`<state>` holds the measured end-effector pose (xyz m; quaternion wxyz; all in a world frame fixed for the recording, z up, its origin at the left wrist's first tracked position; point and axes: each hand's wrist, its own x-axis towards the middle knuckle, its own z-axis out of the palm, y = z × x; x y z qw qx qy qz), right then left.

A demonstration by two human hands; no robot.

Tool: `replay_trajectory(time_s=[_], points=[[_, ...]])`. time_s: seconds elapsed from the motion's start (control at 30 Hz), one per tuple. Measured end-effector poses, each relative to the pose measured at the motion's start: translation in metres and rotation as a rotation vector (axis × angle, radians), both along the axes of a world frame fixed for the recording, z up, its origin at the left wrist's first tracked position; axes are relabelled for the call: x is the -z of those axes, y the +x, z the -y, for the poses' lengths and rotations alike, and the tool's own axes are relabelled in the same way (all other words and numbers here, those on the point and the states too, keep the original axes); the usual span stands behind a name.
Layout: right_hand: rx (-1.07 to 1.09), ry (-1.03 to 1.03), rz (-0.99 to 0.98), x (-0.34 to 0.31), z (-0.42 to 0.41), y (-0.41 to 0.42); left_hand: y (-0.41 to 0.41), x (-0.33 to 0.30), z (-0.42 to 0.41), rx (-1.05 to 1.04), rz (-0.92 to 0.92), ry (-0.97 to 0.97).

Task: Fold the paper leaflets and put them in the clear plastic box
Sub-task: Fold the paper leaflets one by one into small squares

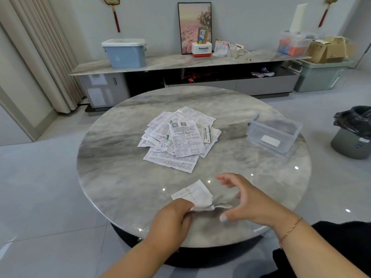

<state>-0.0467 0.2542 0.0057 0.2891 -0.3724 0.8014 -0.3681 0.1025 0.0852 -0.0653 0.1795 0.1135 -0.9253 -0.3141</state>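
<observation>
the box is sitting near the tabletop's right edge, seemingly empty but for a white label. leaflets are lying heaped at the centre. near the front edge, the left grip is pinching a leaflet; the right grip is hovering wide beside it.

Home living rm: round marble coffee table, low TV cabinet w/ framed picture, curtains, tiled floor.

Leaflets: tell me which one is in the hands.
The leaflet at the table's near edge, gripped by the left hand; the rest lie piled mid-table.
</observation>
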Motion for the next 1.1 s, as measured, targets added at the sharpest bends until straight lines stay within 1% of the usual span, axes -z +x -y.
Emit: replay_trajectory(time_s=[0.03,0.1,0.17,0.23,0.3,0.4,0.43,0.5,0.57,0.6,0.67,0.73,0.77,0.8,0.83,0.87,0.9,0.93,0.97,1.0,1.03,1.07,1.1], points=[[-0.107,0.022,0.019,0.001,-0.003,-0.002,0.002,-0.001,0.0,-0.002,-0.005,0.076],[-0.168,-0.014,0.105,0.013,-0.001,-0.003,0.005,-0.004,0.0,-0.026,0.0,0.214],[-0.078,-0.094,0.135,0.028,0.008,0.002,0.005,-0.006,-0.001,-0.097,0.017,0.342],[0.059,-0.119,0.042,0.039,0.017,0.005,0.004,-0.008,-0.004,-0.197,0.025,0.375],[0.19,-0.092,-0.044,0.048,0.025,0.006,0.004,-0.009,-0.007,-0.292,-0.003,0.347],[0.312,-0.027,-0.145,0.051,0.034,0.01,0.003,-0.008,-0.006,-0.342,-0.038,0.258],[0.333,-0.005,-0.176,0.05,0.037,0.012,0.002,-0.006,-0.004,-0.343,-0.042,0.184],[0.379,0.056,-0.227,0.049,0.041,0.016,0.001,0.001,-0.001,-0.306,-0.096,-0.037],[0.455,0.121,-0.217,0.049,0.044,0.02,0.002,0.006,-0.001,-0.202,-0.123,-0.198],[0.488,0.131,-0.173,0.049,0.044,0.021,0.003,0.008,-0.004,-0.13,-0.098,-0.233],[0.547,0.062,0.029,0.048,0.046,0.027,0.004,0.009,-0.01,-0.022,-0.018,-0.251],[0.613,-0.068,0.31,0.044,0.047,0.037,0.002,0.009,-0.014,0.008,0.017,-0.269],[0.627,-0.116,0.421,0.043,0.047,0.042,0.0,0.008,-0.015,0.008,0.021,-0.285],[0.625,-0.147,0.481,0.042,0.047,0.044,-0.003,0.008,-0.014,0.001,0.023,-0.304],[0.602,-0.145,0.461,0.041,0.046,0.043,-0.005,0.009,-0.013,-0.009,0.014,-0.329],[0.562,-0.107,0.355,0.039,0.043,0.038,-0.008,0.009,-0.011,-0.02,-0.002,-0.352],[0.485,-0.074,0.189,0.037,0.039,0.03,-0.009,0.009,-0.009,-0.036,-0.016,-0.357],[0.353,-0.049,0.022,0.034,0.033,0.02,-0.009,0.009,-0.007,-0.054,-0.021,-0.34],[0.189,-0.032,-0.098,0.03,0.028,0.012,-0.008,0.008,-0.005,-0.066,-0.023,-0.304],[0.037,-0.018,-0.163,0.03,0.024,0.006,-0.006,0.006,-0.003,-0.072,-0.022,-0.254],[-0.068,-0.001,-0.173,0.032,0.022,0.002,-0.003,0.005,-0.002,-0.074,-0.008,-0.192],[-0.111,0.006,-0.142,0.035,0.022,0.002,-0.001,0.002,-0.002,-0.088,0.012,-0.121],[-0.097,-0.002,-0.136,0.041,0.024,0.003,0.0,0.0,-0.002,-0.11,0.041,-0.038]])
